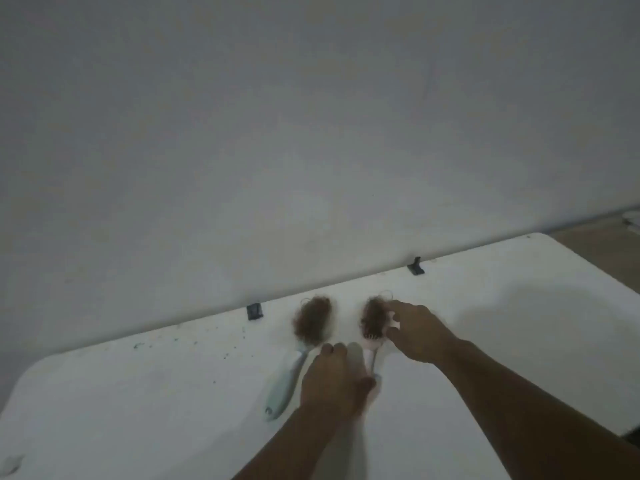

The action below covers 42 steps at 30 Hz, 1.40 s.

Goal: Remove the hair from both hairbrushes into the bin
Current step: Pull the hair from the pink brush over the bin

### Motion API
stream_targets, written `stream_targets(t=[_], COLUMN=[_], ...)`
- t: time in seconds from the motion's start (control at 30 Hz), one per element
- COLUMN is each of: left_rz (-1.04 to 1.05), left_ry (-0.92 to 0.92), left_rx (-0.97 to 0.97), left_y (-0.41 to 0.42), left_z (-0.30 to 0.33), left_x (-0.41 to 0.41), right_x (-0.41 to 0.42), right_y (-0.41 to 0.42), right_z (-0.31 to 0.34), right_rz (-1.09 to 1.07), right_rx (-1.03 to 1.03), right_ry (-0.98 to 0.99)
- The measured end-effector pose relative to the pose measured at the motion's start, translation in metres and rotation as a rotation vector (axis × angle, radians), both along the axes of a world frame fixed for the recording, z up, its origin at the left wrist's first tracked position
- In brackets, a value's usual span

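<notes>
Two hairbrushes lie side by side on the white table (519, 306), heads toward the wall. The pale blue hairbrush (285, 379) on the left carries a clump of brown hair (313, 322) and nothing touches it. The pink hairbrush (371, 355) on the right also holds brown hair (372, 317). My left hand (334, 379) has curled fingers, and its thumb lies at the end of the pink handle, holding it. My right hand (415, 330) reaches over the pink brush's head, its index finger touching the hair and its thumb beside the head. No bin is in view.
Two small black clamps (254, 311) (415, 266) sit on the table's far edge against a plain grey wall. Green specks (180, 341) are scattered on the left of the table. Brown floor (595, 251) shows past the right corner.
</notes>
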<state>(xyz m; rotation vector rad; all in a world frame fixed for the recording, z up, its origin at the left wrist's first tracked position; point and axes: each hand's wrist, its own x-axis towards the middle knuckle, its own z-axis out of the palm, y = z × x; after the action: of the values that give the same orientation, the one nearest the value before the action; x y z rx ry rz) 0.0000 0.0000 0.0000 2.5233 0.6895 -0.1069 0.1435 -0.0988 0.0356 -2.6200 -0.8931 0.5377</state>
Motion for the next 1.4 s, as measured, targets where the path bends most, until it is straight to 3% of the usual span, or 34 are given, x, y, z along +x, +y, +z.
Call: stream_targets(t=[0.23, 0.4, 0.6, 0.7, 0.8, 1.03, 1.2, 1.4], left_rz=[0.074, 0.206, 0.186, 0.109, 0.019, -0.129, -0.151, -0.196], left_ry=[-0.038, -0.121, -0.21, -0.186, -0.129, 0.052, 0.106, 0.124], left_rx=[-0.071, -0.311, -0.593, -0.682, -0.767, -0.911, -1.065, -1.007], left_y=[-0.007, -0.007, -0.019, -0.033, -0.054, -0.12, -0.177, -0.239], left_z=[-0.017, -0.017, -0.008, 0.004, 0.011, 0.023, 0.024, 0.006], left_x=[0.018, 0.02, 0.014, 0.008, 0.002, 0.002, 0.008, 0.005], right_x=[0.002, 0.0, 0.005, 0.001, -0.008, -0.035, -0.052, -0.075], right_y=[0.005, -0.005, -0.042, -0.075, -0.112, -0.19, -0.251, -0.317], right_z=[-0.021, -0.029, -0.021, -0.007, 0.002, 0.014, 0.001, -0.026], right_rz=[-0.067, -0.225, -0.746, -0.77, -0.763, -0.897, -0.952, -0.988], right_rx=[0.069, 0.242, 0.682, 0.792, 0.858, 0.876, 0.907, 0.992], right_ry=[0.005, 0.06, 0.453, 0.745, 0.882, 0.742, 0.75, 0.773])
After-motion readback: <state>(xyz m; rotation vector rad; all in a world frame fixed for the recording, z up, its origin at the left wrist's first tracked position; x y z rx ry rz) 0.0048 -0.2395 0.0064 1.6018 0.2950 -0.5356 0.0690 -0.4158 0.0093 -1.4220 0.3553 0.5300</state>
